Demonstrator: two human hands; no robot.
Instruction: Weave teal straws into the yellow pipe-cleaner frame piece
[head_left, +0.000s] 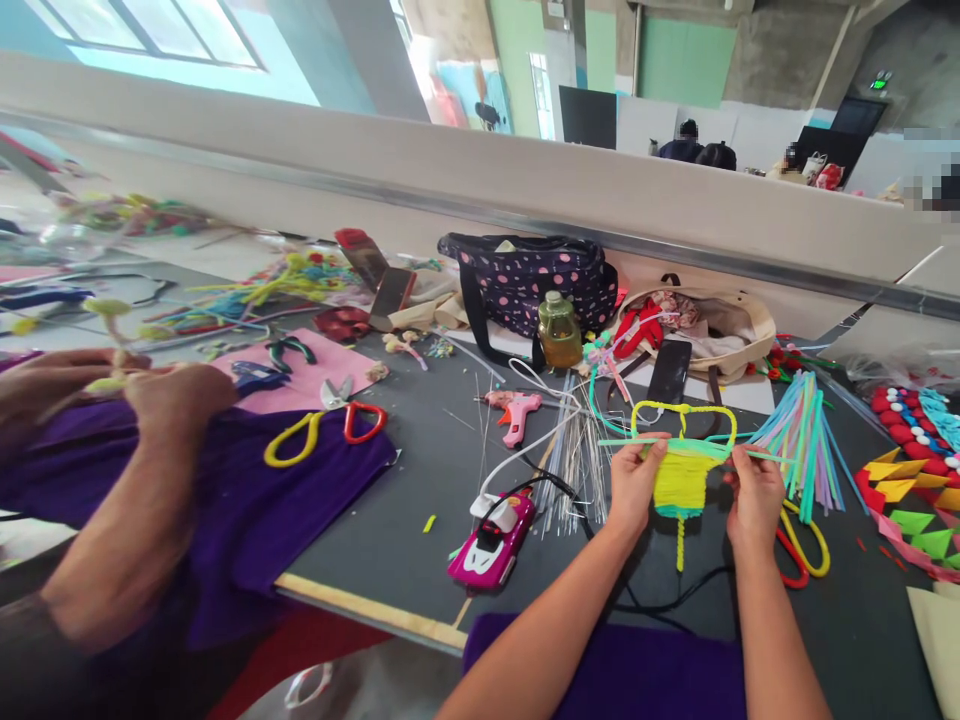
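Between my two hands I hold up a yellow pipe-cleaner piece (679,482), a woven block with a looped frame above it and a twisted stem hanging below. A band of teal shows along its lower edge. Light green pipe cleaners (694,447) lie across its upper part and stick out on both sides. My left hand (634,482) pinches them at the left of the block. My right hand (754,492) grips them at the right, its fingers partly hidden. Beside my right wrist lie scissors with red and yellow handles (816,548).
A magenta power strip (491,545), a pink glue gun (516,412) and bare wires (574,460) lie to my left. Pastel pipe cleaners (806,440) fan out at right. Behind stand a bottle (559,335), a dotted bag (532,280) and a phone (670,371). A co-worker's hands (176,400) work at left.
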